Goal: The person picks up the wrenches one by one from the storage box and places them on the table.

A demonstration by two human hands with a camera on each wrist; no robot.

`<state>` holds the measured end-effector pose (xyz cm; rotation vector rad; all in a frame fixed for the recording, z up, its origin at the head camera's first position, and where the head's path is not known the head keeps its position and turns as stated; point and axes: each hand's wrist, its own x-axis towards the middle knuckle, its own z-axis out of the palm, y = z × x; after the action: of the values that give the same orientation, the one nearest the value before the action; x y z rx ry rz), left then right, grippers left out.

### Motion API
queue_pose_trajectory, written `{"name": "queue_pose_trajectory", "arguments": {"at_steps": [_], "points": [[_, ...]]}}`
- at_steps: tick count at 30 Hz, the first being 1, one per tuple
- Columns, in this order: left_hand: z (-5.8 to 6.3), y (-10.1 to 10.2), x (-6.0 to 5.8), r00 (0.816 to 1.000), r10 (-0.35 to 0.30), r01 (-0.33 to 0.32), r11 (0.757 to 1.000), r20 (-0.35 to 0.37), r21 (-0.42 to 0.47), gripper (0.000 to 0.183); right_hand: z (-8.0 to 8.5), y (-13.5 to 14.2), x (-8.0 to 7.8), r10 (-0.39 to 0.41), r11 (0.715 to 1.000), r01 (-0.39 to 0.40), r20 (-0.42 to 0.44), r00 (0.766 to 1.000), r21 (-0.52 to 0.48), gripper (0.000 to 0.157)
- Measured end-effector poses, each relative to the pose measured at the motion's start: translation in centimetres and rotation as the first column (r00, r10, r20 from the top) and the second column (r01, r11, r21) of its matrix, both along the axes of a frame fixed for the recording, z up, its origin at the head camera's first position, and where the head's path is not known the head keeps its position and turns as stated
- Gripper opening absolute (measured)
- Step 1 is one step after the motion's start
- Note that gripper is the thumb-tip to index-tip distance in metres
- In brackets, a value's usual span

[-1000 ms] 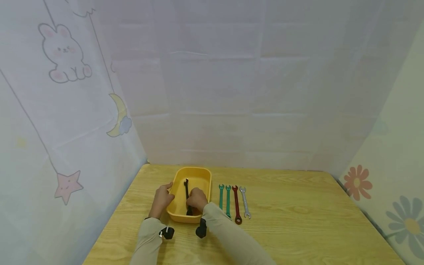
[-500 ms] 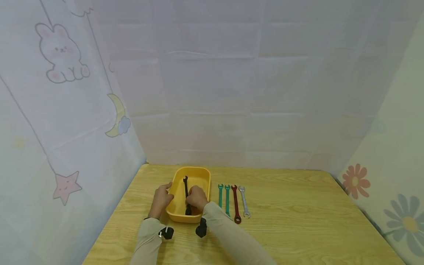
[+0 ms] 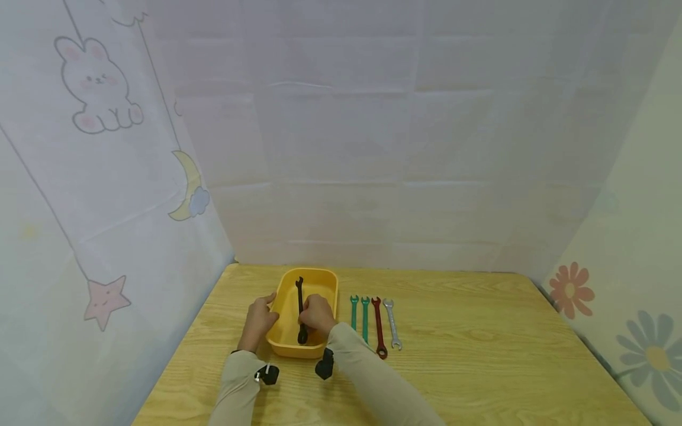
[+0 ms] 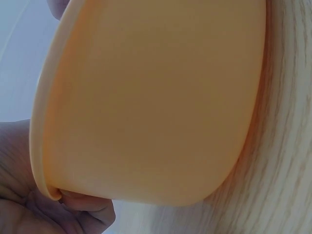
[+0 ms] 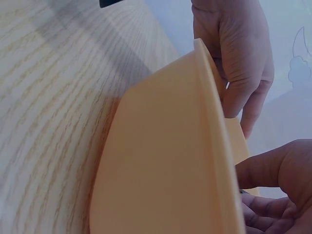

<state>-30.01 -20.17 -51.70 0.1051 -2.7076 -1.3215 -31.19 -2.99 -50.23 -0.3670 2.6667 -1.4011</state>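
A black wrench (image 3: 299,291) lies lengthwise over the floor of a yellow plastic box (image 3: 293,351), its open end pointing away from me. My right hand (image 3: 317,313) reaches over the box's right side and pinches the wrench near its middle. In the right wrist view that hand (image 5: 285,183) has thumb and fingers together just past the rim, with a dark bit of the wrench showing between. My left hand (image 3: 260,320) grips the box's left rim. In the left wrist view its fingers (image 4: 92,209) curl under the lip from outside.
To the right of the box, a green wrench (image 3: 354,310), another green wrench (image 3: 365,315), a red ratchet wrench (image 3: 379,324) and a silver wrench (image 3: 392,324) lie side by side. The wooden table (image 3: 479,355) meets printed cloth walls at its back and sides.
The black wrench has slid a little away from me inside the box, with my right hand on it. My left hand stays on the rim; the other wrenches have not moved.
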Motion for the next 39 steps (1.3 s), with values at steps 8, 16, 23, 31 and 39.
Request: {"name": "queue_pose_trajectory", "arguments": {"at_steps": [8,16,23,31,39], "points": [[0.1,0.1,0.2,1.000,-0.007,0.007,1.000,-0.006,0.004,0.063,0.5,0.4,0.0,0.001,0.999,0.000,0.029,1.000,-0.036,0.030],[-0.1,0.0,0.2,1.000,-0.018,0.018,1.000,-0.004,0.008,0.062,0.7,0.7,0.0,-0.007,0.999,0.009,0.034,0.999,-0.053,0.021],[0.0,-0.1,0.0,1.000,-0.012,0.012,1.000,-0.009,-0.004,0.063,1.3,1.0,0.0,-0.018,0.998,0.018,0.010,1.000,-0.065,0.019],[0.0,-0.2,0.0,1.000,-0.014,0.014,1.000,-0.018,0.016,0.063,1.7,1.5,0.1,-0.016,0.996,0.016,0.001,1.000,-0.083,0.017],[-0.1,-0.2,0.1,0.999,-0.032,0.033,0.999,-0.013,0.040,0.063,1.8,2.0,0.0,-0.033,0.995,0.035,0.023,0.999,-0.091,0.015]]}}
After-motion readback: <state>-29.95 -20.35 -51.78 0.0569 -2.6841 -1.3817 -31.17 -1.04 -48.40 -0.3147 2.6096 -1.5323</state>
